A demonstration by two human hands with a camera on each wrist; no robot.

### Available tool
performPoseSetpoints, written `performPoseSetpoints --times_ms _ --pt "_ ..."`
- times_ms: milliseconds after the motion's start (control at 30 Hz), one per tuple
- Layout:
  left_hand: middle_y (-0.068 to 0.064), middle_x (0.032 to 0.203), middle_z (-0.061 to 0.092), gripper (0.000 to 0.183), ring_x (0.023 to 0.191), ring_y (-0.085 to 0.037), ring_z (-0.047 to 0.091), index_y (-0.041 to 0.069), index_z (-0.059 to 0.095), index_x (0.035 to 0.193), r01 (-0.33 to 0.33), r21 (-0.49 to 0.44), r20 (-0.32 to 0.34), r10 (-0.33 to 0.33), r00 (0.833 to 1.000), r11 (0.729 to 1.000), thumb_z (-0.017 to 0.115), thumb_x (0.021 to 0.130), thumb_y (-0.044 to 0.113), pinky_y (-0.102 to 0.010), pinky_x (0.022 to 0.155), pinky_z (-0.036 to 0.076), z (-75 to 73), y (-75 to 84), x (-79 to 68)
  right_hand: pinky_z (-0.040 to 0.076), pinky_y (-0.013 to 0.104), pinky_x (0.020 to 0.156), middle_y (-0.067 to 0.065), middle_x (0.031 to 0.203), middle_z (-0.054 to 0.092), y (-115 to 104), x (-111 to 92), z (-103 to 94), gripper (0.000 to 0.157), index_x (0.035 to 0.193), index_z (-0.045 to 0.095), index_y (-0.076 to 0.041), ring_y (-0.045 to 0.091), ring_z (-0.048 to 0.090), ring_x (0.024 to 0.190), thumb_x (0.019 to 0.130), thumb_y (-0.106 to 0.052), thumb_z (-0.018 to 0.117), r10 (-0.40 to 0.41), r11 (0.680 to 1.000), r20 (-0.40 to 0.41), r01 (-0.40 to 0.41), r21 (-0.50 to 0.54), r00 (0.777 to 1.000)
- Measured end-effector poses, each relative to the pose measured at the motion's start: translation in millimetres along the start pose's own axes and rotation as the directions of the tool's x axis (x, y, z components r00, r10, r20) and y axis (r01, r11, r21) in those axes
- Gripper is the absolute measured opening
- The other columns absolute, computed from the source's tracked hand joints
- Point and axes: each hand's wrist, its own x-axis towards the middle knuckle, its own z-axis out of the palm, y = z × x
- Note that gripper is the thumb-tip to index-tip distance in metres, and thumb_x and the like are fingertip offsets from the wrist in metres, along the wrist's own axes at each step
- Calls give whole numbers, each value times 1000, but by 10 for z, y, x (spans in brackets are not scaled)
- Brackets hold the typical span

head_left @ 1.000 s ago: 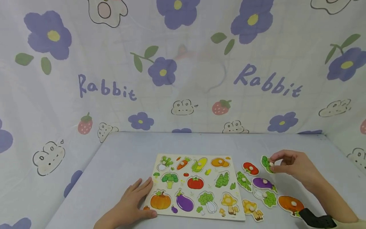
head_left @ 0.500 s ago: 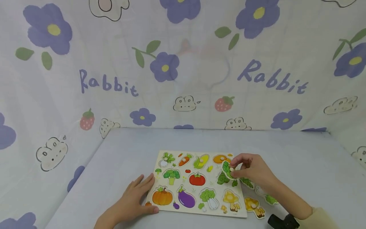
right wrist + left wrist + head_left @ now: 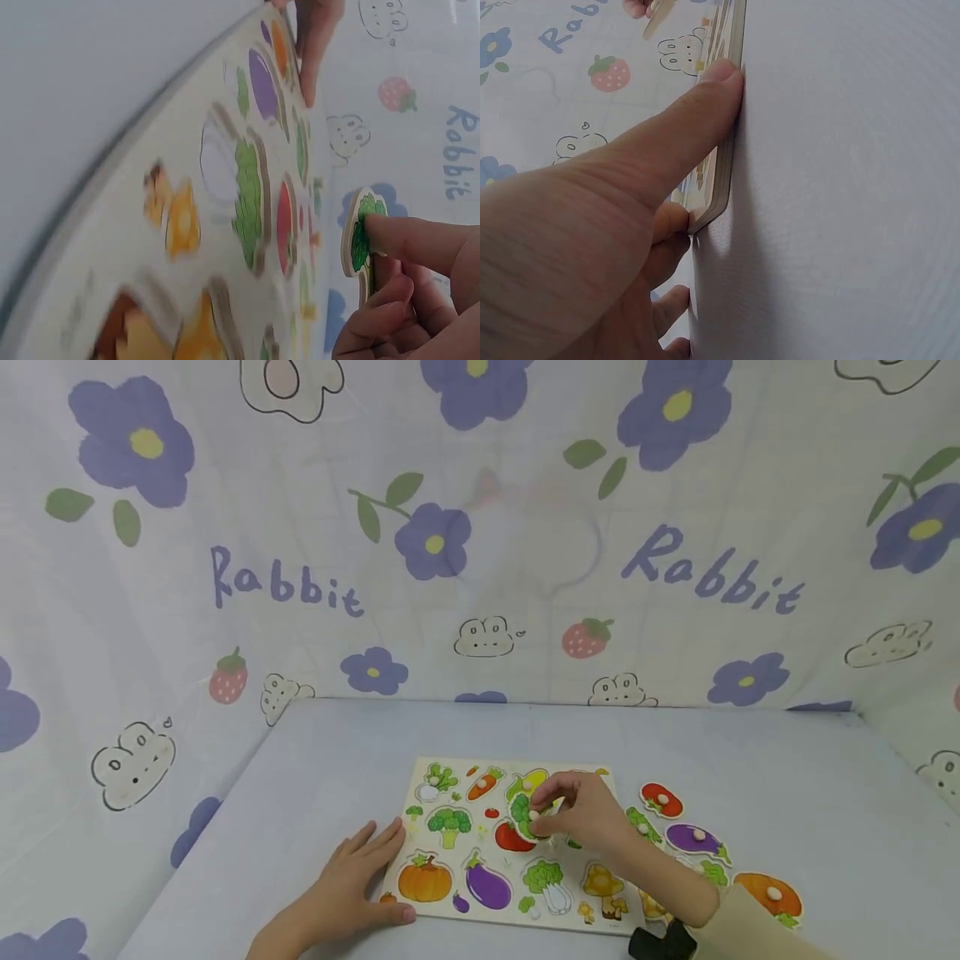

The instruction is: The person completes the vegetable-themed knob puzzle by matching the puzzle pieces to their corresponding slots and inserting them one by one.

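Note:
My right hand (image 3: pixel 588 814) pinches a broccoli puzzle piece (image 3: pixel 521 817) by its small knob, tilted above the middle of the wooden vegetable puzzle board (image 3: pixel 480 860). In the head view the piece overlaps the printed tomato (image 3: pixel 512 837). The right wrist view shows the broccoli piece (image 3: pixel 366 232) raised off the board, thumb against its face. My left hand (image 3: pixel 341 885) rests at the board's left end, fingers spread along the side. Its thumb (image 3: pixel 705 105) lies over the front edge near the corner. The broccoli-shaped recess (image 3: pixel 449 825) lies left of the held piece.
Right of the board lie loose knobbed pieces: tomato (image 3: pixel 662 800), eggplant (image 3: pixel 697 838) and pumpkin (image 3: pixel 768 895). Others, including a green one (image 3: pixel 642 823), are partly behind the right forearm. Radish (image 3: pixel 437 782) and carrot (image 3: pixel 485 783) pieces sit in the board's top row. A patterned curtain (image 3: pixel 510 568) stands behind the table.
My right hand has carried the broccoli piece leftward from the loose pieces, across the board's right edge, to over its middle. The left hand has stayed at the board's left edge.

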Motion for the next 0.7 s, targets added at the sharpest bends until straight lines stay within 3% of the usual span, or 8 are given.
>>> performPoseSetpoints --times_ms 167,367,700 --pt "-6 160 26 103 144 -45 10 6 37 152 -4 7 -10 5 1000 1000 77 74 60 -67 111 6 0 -16 -1 47 29 60 5 83 69 -85 47 255 25 88 72 -5 22 58 74 69 -1 88 9 999 -30 -8 49 1000" --pt "-7 159 27 103 144 -46 11 5 38 151 -13 0 -24 13 1000 1000 78 74 59 -67 111 5 2 -11 -14 52 29 63 6 78 67 -108 122 539 25 87 69 -2 24 61 86 70 3 86 3 996 -38 1 90 999" --pt "-7 159 27 101 144 -45 10 6 37 152 -6 -10 -5 6 1000 1000 78 75 58 -67 111 6 10 25 0 52 28 62 4 73 64 -106 155 858 25 83 69 -1 17 60 68 68 2 88 -24 1000 -48 24 -5 999"
